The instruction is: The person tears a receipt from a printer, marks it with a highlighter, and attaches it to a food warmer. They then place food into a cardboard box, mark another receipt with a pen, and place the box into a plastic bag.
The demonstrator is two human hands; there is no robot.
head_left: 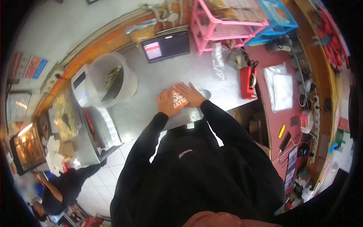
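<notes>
An orange printed food box (180, 99) with white lettering lies on the steel counter (151, 90) near its front edge. My left hand (167, 104) grips its left side, fingers bent over the edge. On the other side, my right hand (191, 95) presses against the top and right side, so the box sits between both palms. Just right of my right hand is a small round dark item (205, 94) on the metal. Both arms, in black sleeves, reach forward.
A translucent tub (130, 81) with green packets stands left, beside a white device (79, 89). A tablet (166, 46) leans at the back. Rightward are a pink rack (206, 32), a red tape dispenser (247, 83) and plastic bags (280, 89). Another person (62, 191) is at lower left.
</notes>
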